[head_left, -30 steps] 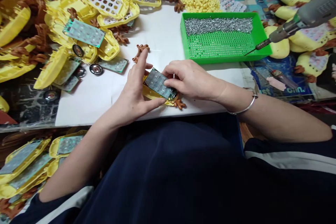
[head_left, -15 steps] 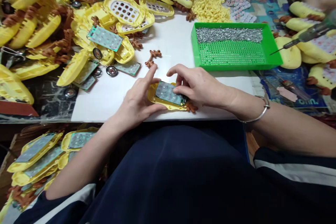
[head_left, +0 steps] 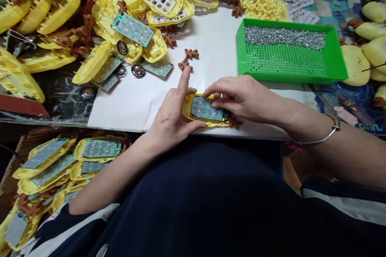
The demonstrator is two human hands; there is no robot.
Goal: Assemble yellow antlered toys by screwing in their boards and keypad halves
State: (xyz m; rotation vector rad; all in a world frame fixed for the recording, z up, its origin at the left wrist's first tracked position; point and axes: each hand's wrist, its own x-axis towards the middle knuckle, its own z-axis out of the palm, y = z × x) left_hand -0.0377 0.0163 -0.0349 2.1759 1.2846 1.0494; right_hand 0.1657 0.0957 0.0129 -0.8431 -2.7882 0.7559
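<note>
Near table (head_left: 120, 108) edge: left hand (head_left: 171, 116) clasps yellow shell's (head_left: 187, 109) 9 o'clock end; right hand (head_left: 243, 98), unclenched, presses circuit board (head_left: 205, 108) lying 9-to-3.

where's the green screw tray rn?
Head view, upper right: the green tray sits at the white sheet's right end, just beyond the right hand, silver screws heaped along its far side.

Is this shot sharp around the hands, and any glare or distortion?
Head view: left hand, right hand and the circuit board between them are sharp and evenly lit, soft shadows on the white sheet; the wide lens stretches the corners; only a mild sheen on the screws in the green tray.
</note>
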